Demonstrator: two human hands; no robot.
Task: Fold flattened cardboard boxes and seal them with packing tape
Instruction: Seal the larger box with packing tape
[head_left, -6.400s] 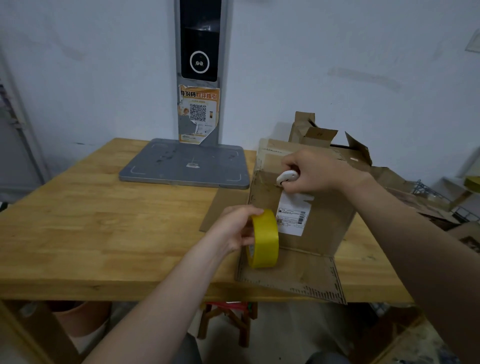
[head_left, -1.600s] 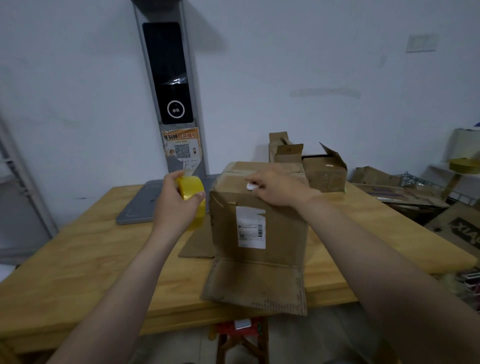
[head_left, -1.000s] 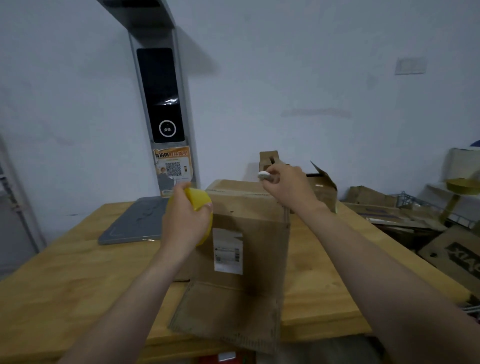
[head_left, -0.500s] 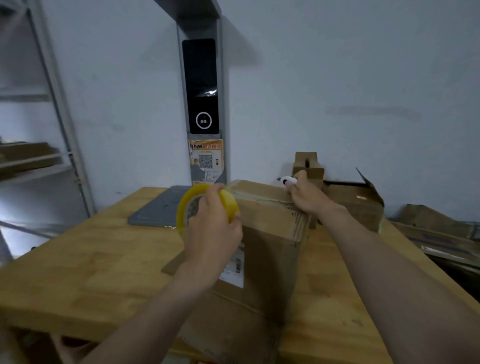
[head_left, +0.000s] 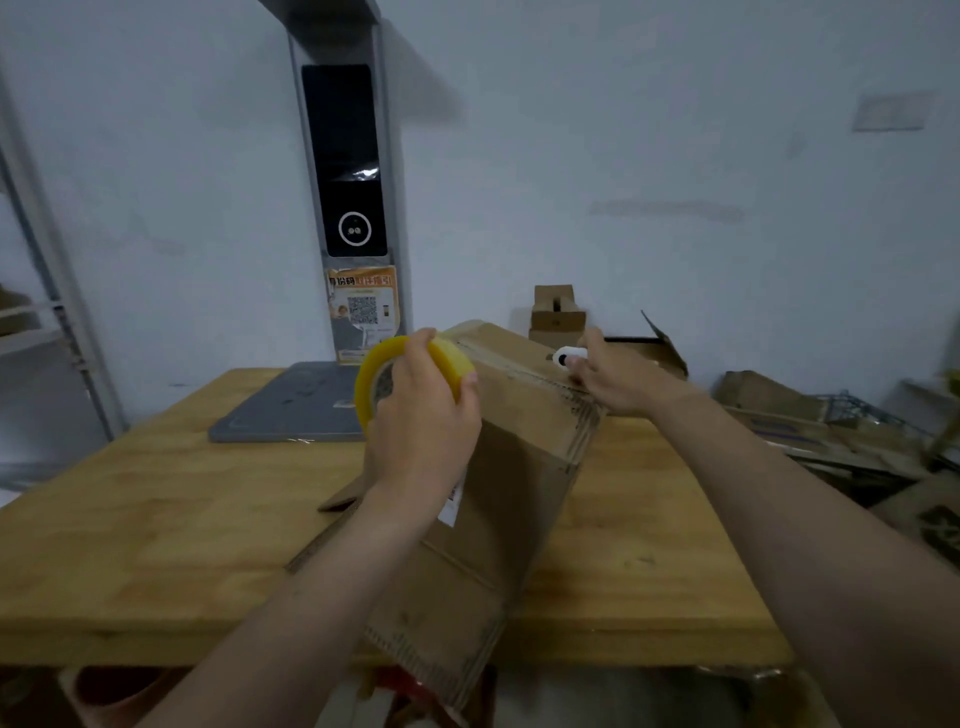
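Cardboard box (head_left: 524, 467) stood erected on the wooden table (head_left: 156, 525), near the front edge and turned at an angle to the camera, top flaps down. One bottom flap (head_left: 436, 618) lay flat toward the person and hung past the table edge. A white shipping label (head_left: 451, 506) sat on the near face, mostly hidden behind the left wrist. Left hand (head_left: 423, 421) was curled round the yellow tape roll (head_left: 453, 358), thumb over the rim, holding it at the box's near top corner; couldn't tell whether the roll touched the cardboard or whether any tape was pulled off. Right hand (head_left: 615, 382) rested on the far end of the box top, fingers clasped round a small white object (head_left: 563, 357), too blurred to identify. Behind the box: grey flat platform (head_left: 291, 410) on the table, with a grey post (head_left: 345, 156) against the wall carrying a black screen and a QR-code sticker (head_left: 363, 309). A small upright carton (head_left: 556, 312) and an open carton (head_left: 662, 345) sat at the back near the wall. Flattened cardboard (head_left: 779, 410) was piled off the table's right side. Metal shelving (head_left: 47, 312) was at far left.
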